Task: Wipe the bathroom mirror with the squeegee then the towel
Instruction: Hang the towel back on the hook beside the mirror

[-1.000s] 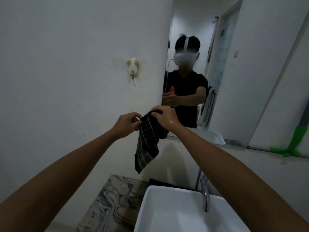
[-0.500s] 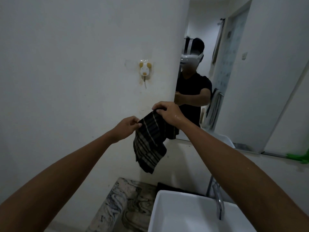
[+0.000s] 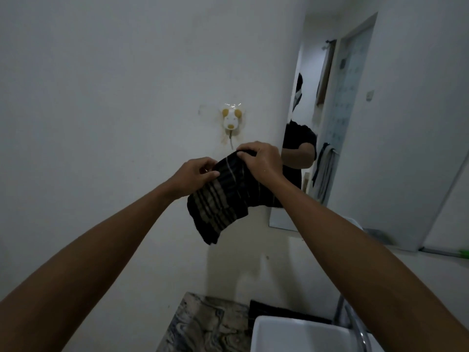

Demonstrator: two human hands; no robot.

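A dark striped towel [image 3: 223, 199] hangs between both hands in front of the white wall, just left of the bathroom mirror [image 3: 380, 138]. My left hand [image 3: 195, 177] pinches its left edge. My right hand [image 3: 261, 162] grips its top edge, close to the mirror's left border. The towel's lower part droops below the hands. Only a green sliver of the squeegee [image 3: 463, 254] shows on the ledge at the far right edge.
A dog-shaped wall hook [image 3: 231, 120] is stuck on the wall just above the hands. Below are a white sink [image 3: 299, 336] with a chrome tap [image 3: 355, 326] and a marbled countertop [image 3: 205, 323]. The mirror reflects a person and a doorway.
The view has swung left, so the mirror and squeegee slid toward the right edge. Both hands rose slightly with the towel, which is now bunched wider between them.
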